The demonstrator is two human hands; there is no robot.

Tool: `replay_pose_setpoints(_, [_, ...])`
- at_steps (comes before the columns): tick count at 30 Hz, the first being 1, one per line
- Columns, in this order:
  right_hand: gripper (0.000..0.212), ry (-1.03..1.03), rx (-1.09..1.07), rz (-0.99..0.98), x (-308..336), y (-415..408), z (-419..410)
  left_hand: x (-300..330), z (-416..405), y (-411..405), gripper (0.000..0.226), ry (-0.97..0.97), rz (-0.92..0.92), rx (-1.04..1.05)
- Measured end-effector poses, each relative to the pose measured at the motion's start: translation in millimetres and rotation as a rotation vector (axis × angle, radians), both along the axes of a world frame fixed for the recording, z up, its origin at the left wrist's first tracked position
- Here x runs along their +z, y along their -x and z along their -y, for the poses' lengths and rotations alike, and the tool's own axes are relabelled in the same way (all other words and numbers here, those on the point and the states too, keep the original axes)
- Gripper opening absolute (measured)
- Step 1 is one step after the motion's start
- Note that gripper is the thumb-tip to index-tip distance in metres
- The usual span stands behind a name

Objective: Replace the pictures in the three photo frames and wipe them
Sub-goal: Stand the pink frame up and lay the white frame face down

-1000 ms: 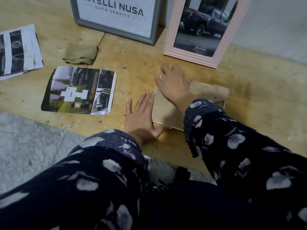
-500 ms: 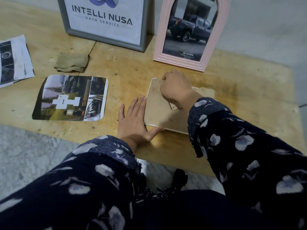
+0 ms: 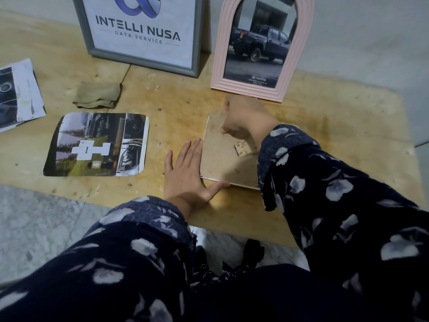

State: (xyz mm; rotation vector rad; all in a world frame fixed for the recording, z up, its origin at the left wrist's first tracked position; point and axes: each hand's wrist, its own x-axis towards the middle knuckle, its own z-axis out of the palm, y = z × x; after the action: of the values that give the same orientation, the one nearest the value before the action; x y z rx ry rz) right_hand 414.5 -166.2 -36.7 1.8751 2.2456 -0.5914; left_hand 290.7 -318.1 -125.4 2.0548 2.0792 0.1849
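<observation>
A third photo frame (image 3: pixel 222 159) lies face down on the wooden table (image 3: pixel 325 135), its brown backing board up and its stand flap (image 3: pixel 246 148) lying on it. My left hand (image 3: pixel 185 175) lies flat with straight fingers against the frame's left edge, thumb along the near edge. My right hand (image 3: pixel 243 117) is curled at the backing's far edge, fingers pinching there. A loose picture with rounded corners (image 3: pixel 97 145) lies to the left. A grey frame with a logo print (image 3: pixel 141 33) and a pink arched frame with a truck photo (image 3: pixel 260 47) stand at the back.
A folded olive cloth (image 3: pixel 97 95) lies in front of the grey frame. Several printed sheets (image 3: pixel 16 94) are stacked at the far left. A grey wall rises behind the frames. Marble floor (image 3: pixel 34 224) shows below the table's near edge.
My right hand went from lying flat on the backing to curled at its far edge. The stand flap now lies uncovered on the board. My left hand has stayed put.
</observation>
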Motion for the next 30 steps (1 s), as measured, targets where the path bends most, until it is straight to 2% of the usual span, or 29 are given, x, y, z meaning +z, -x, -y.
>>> replay_pose_setpoints(6, [0.050,0.029,0.031,0.013,4.6,3.7,-3.4,-0.3,0.8,0.0,0.112,0.000,0.020,0.011])
replay_pose_setpoints(11, [0.064,0.141,-0.016,-0.119,6.4,0.3,-2.6,0.1,1.0,0.9,0.111,-0.012,0.046,0.012])
replay_pose_setpoints(18, [0.046,0.058,-0.116,-0.254,-15.9,-7.0,8.3,0.3,-0.1,0.9,0.111,-0.019,0.043,0.008])
replay_pose_setpoints(21, [0.057,-0.046,-0.116,-0.154,-15.2,-24.5,20.1,0.2,-0.4,1.6,0.111,-0.022,0.038,0.008])
replay_pose_setpoints(25, [0.056,-0.149,-0.219,0.029,-13.6,-59.9,29.1,-2.0,-1.3,3.0,0.112,-0.034,0.038,0.001])
replay_pose_setpoints(28, [0.058,-0.087,-0.310,0.116,-13.8,-88.4,37.2,-3.6,-1.9,3.6,0.112,-0.049,0.038,-0.002])
replay_pose_setpoints(30, [0.058,-0.053,-0.353,0.065,-14.4,-99.3,44.5,-3.7,-1.0,2.5,0.112,-0.064,0.047,-0.007])
